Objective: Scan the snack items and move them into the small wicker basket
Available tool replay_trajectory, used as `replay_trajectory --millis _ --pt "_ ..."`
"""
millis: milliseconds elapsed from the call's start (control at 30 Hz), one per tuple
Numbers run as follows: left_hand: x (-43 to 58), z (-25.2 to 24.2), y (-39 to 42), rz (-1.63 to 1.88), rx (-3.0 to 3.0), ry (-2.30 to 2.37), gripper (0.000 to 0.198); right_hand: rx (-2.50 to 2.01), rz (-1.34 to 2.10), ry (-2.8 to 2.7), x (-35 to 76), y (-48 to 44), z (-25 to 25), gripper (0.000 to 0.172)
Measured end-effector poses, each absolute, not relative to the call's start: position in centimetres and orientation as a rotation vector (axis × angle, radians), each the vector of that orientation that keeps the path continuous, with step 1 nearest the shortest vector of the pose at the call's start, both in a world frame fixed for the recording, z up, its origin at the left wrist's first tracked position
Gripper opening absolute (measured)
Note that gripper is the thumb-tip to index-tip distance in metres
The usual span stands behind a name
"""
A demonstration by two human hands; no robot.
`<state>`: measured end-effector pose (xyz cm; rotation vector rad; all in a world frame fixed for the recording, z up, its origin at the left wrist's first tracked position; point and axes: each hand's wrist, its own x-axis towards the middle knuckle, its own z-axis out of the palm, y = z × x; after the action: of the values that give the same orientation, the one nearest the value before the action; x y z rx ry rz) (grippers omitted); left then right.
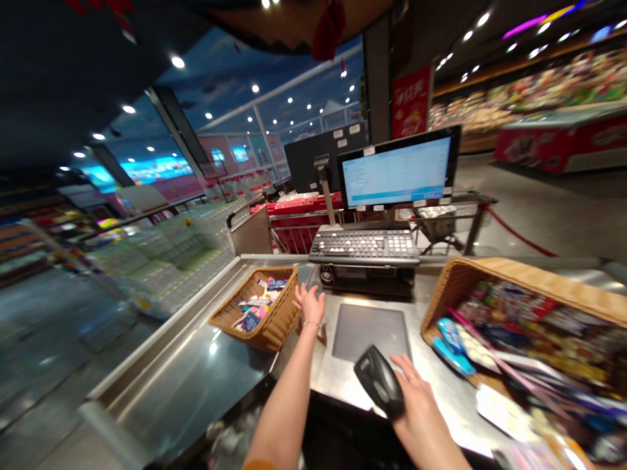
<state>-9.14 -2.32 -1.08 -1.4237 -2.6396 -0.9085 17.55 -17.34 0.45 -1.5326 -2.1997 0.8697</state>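
Two hands: left (309, 305) beside wicker basket (256, 310), right (416, 405) gripping seemingly plastic scanner (379, 382).

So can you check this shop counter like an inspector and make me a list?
surface: steel checkout counter with a dark grey pad on it
job's things: black handheld scanner
clutter: small wicker basket of little packets; large wicker basket crammed with colourful packets
grippers: left hand open, fingers spread, beside the small wicker basket; right hand holding the scanner
cables: nothing seen
surroundings: keyboard, monitor, red crates, red rope, blurred shop shelves
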Motion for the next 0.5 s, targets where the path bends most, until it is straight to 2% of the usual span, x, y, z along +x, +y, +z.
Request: replay_trajectory --millis 167,500 --pt "-8.2 -0.9 -1.9 -0.906 -1.442 -2.638 0.034 -1.524 0.786 -2.212 18.2 -17.3 0.5 0.071" --pt "-6.5 -0.7 -1.4 -0.918 -1.497 -2.623 0.033 -1.533 0.741 -2.171 18.7 -17.3 -0.1 0.069"
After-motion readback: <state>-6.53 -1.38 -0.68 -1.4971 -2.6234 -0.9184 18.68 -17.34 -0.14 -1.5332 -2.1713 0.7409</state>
